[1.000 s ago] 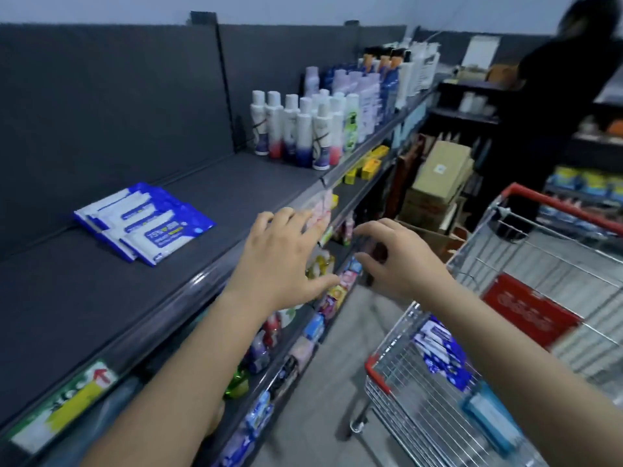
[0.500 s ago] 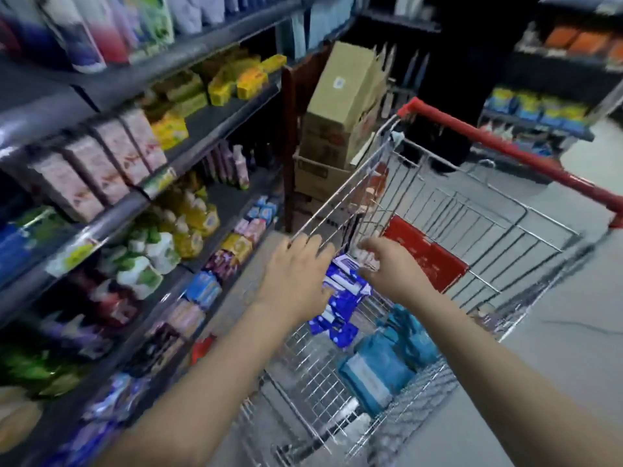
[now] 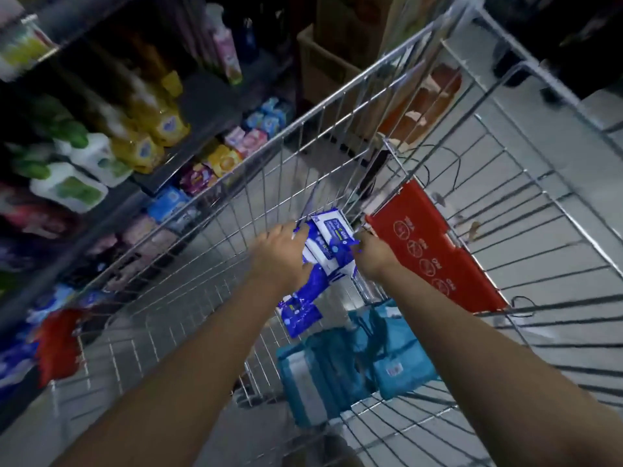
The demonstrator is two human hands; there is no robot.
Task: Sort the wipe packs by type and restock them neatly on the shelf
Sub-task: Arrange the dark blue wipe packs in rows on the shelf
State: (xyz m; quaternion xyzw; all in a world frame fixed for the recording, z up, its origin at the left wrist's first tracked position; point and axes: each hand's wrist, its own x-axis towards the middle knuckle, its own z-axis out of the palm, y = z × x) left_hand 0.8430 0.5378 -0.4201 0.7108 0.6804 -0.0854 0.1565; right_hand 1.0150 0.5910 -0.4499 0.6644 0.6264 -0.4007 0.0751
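Observation:
Both of my arms reach down into a wire shopping cart [image 3: 236, 203]. Several blue-and-white wipe packs [image 3: 332, 239] lie stacked at its far end. My left hand [image 3: 281, 256] grips the stack from the left side, fingers curled over the packs. My right hand [image 3: 372, 256] holds the stack's right edge. One more blue pack [image 3: 298, 315] lies lower in the cart. Teal wipe packs [image 3: 354, 358] sit on the cart floor nearer to me. The target shelf is out of view.
A red plastic seat flap [image 3: 435, 261] hangs inside the cart right of my hands. Store shelves with green, yellow and pink bottles and pouches [image 3: 111, 143] run along the left. Cardboard boxes [image 3: 337, 52] stand beyond the cart. Grey floor lies to the right.
My view swung from the shelf down into the cart. Both hands dropped into the cart and closed around the blue wipe pack stack.

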